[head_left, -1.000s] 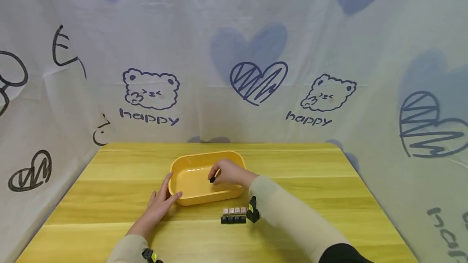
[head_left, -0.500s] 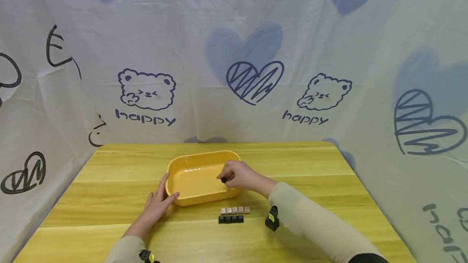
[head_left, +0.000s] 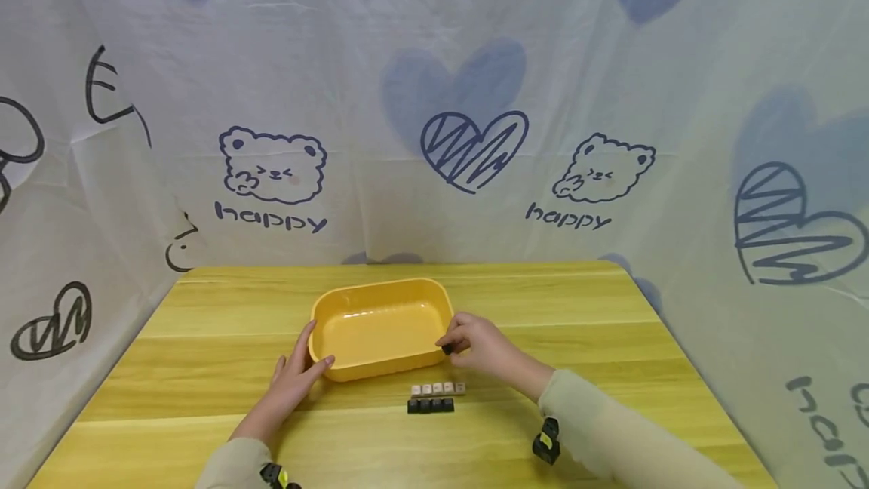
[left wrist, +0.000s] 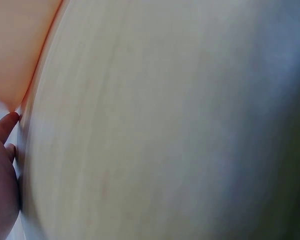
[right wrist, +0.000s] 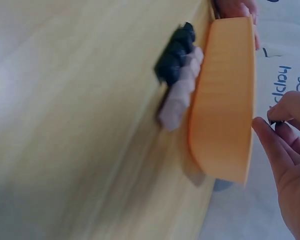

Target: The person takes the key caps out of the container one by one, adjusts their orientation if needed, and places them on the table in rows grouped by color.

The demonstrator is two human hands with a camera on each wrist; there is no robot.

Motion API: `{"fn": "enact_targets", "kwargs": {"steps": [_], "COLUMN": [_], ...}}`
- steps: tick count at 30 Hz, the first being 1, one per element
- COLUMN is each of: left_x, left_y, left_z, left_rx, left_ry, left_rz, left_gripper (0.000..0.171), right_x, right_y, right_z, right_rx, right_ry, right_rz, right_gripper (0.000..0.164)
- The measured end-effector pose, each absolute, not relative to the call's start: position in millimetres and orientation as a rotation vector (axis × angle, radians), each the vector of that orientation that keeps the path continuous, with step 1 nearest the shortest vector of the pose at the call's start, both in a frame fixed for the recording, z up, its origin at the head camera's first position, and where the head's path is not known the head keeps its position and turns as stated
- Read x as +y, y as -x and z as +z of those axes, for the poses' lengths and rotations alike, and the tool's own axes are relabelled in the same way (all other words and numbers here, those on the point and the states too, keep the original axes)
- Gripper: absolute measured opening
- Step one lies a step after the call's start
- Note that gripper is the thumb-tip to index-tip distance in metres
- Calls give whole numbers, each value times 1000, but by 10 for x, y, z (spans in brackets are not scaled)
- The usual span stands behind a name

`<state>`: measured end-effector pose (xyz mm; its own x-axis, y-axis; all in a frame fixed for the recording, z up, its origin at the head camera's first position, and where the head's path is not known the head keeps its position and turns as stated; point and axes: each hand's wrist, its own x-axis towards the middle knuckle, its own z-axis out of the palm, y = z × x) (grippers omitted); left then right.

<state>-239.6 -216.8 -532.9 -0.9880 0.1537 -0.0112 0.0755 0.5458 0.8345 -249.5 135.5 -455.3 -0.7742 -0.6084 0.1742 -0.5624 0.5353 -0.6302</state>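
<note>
My right hand (head_left: 477,342) pinches a small black keycap (head_left: 447,349) between thumb and fingers at the near right corner of a yellow plastic tray (head_left: 380,374). In the right wrist view the held keycap (right wrist: 272,120) is mostly hidden by the fingertips, beside the tray's rim. My left hand (head_left: 290,383) lies against the tray's near left corner, thumb at the front rim and extended fingers along the left side. In front of the tray stand a row of several pale keycaps (head_left: 437,389) and, nearer me, a row of several black keycaps (head_left: 431,405).
All of this sits on a yellow wood-grain table (head_left: 557,308). A pale cloth (head_left: 380,36) printed with hearts and bears hangs behind the table and along both sides. Black devices are strapped at both wrists.
My right hand has moved right and toward me, from over the tray's inside to its near right corner, still pinching the black keycap. The left hand keeps its place on the tray.
</note>
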Motion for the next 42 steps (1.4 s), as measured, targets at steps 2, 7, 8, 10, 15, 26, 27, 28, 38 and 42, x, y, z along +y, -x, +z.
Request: {"fn": "enact_targets", "kwargs": {"steps": [2, 7, 8, 10, 15, 26, 27, 28, 38, 42], "left_x": [-2165, -2151, -2149, -2147, -2151, -2172, -2172, -2172, -2174, -2174], "left_y": [2400, 2395, 2394, 2391, 2390, 2406, 2406, 2406, 2405, 2405], "left_z": [-5332, -5309, -5306, -5302, -5296, -5274, -5275, -5277, -5318, -5330], "left_rx": [2690, 2692, 2692, 2693, 2692, 2674, 2674, 2675, 2681, 2685], "left_ry": [-192, -199, -200, -201, -189, -181, -182, -183, -204, -210], "left_rz": [1442, 1444, 1444, 1445, 1437, 1442, 1442, 1441, 1443, 1447], "left_gripper": [83, 83, 83, 83, 83, 83, 83, 83, 83, 83], "right_x": [1406, 1513, 1530, 1558, 1605, 1626, 1627, 1628, 1601, 1584], "right_y": [2461, 2364, 2346, 2308, 2218, 2109, 2101, 2095, 2081, 2081], "right_z": [-4594, -4700, -4727, -4776, -4871, -5044, -5065, -5087, -5197, -5217], "right_rx": [2702, 2703, 2704, 2713, 2727, 2740, 2736, 2736, 2762, 2773], "right_ry": [1013, 984, 974, 968, 869, 753, 755, 758, 816, 831], "right_rz": [-1068, -1097, -1102, -1104, -1089, -1063, -1054, -1044, -1036, -1033], "right_gripper": [26, 22, 22, 22, 22, 14, 13, 13, 13, 12]}}
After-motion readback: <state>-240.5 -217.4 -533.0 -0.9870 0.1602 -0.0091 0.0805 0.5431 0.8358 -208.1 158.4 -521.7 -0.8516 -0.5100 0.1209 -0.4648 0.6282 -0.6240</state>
